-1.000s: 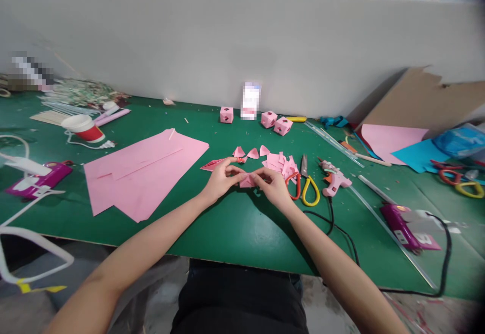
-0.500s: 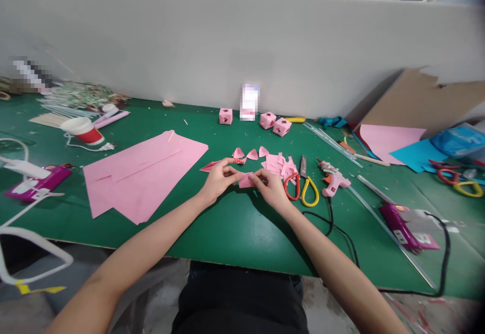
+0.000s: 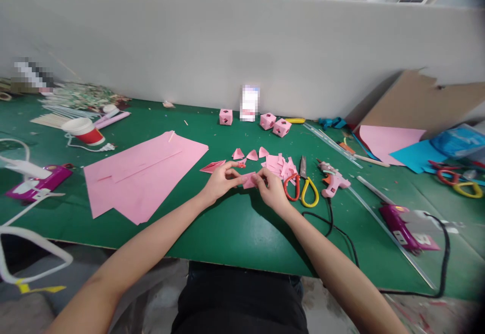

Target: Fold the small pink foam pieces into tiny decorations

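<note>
Between my two hands is a small piece of pink paper (image 3: 249, 180), held just above the green table. My left hand (image 3: 224, 179) pinches its left side with thumb and finger. The fingertips of my right hand (image 3: 268, 184) grip its right edge. Beyond my hands lie several small folded pink paper pieces (image 3: 252, 155). A flat folded pink piece (image 3: 212, 167) rests beside my left hand. Close to my right hand are a pile of pink paper strips (image 3: 278, 164) and scissors (image 3: 303, 185) with one red and one yellow handle.
Large pink paper sheets (image 3: 140, 177) lie on the left. Three pink paper cubes (image 3: 226, 117) stand at the back near a propped phone (image 3: 249, 103). On the right are a pink glue gun (image 3: 335, 182) with a black cord and a purple power strip (image 3: 401, 227).
The small paper piece has shifted slightly right and tilted between my fingers. Both hands still hold it, and the things on the table have stayed in place.
</note>
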The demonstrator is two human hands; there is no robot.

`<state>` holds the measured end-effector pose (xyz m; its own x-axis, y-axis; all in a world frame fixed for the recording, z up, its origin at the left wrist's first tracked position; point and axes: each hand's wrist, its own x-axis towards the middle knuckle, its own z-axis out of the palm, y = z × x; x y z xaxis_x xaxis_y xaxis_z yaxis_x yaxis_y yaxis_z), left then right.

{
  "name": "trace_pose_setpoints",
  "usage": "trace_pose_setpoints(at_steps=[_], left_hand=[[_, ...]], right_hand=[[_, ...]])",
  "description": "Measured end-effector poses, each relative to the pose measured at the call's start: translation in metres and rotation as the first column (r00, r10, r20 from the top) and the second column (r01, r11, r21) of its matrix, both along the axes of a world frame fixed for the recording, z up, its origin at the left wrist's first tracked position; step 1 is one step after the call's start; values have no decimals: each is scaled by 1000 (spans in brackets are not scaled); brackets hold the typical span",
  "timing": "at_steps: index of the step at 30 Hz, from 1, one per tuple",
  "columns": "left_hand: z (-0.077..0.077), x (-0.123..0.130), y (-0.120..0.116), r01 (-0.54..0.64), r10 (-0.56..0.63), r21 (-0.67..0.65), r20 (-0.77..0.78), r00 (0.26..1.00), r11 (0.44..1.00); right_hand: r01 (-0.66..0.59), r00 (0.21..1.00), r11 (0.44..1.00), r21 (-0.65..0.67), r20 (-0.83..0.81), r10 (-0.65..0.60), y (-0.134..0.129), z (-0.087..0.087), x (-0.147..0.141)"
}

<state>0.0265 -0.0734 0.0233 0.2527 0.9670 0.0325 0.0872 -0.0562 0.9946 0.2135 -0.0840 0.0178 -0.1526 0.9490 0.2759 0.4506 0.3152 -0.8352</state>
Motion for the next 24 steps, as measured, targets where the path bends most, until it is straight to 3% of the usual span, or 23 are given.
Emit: trace_pose_setpoints(at_steps=[14,17,24], left_hand=[[7,0,-2,-85,88,-36,95,992,996],[6,-1,-1,-90,94,-35,111,989,995],[2,2,-1,49,-35,-99,136,990,994]], right_hand=[[-146,985,977,-158,-120,127,3,-6,0],[-142,986,981,-134,-105,129,2,-8,-1],[-76,993,993,-92,-97,67,-1,1,-1]])
